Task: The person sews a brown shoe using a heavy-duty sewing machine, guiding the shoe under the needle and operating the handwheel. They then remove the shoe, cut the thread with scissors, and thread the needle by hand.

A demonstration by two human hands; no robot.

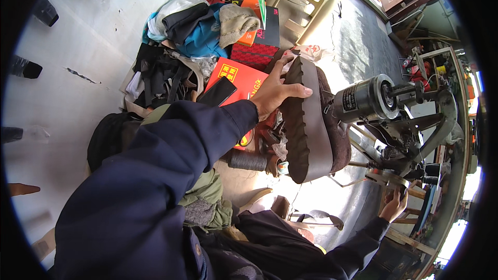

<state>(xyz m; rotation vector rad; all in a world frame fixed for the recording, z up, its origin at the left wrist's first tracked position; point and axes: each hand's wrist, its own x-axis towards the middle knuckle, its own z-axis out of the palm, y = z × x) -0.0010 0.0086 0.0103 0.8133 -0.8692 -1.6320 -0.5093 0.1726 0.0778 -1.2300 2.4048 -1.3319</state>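
My left hand [277, 85] grips a shoe [315, 124] by its sole, with the thumb lying across the sole's edge. The shoe stands on its side: a dark brown ridged tread faces left, a smooth grey band runs round the sole, and a dark brown fuzzy upper faces right. Against that upper sits a metal sewing machine [360, 99] with a round cylinder head; the exact contact point is hidden. Lower right, my right hand [394, 206] has its fingers curled round the rim of the machine's handwheel [386, 177].
Left of the shoe lie a red box [238, 72], a black phone [219, 92] and a dark thread spool [248, 161]. Behind them are a cloth heap [194, 28] and a cream plastic chair [306, 2]. A cluttered rack [450, 67] stands far right.
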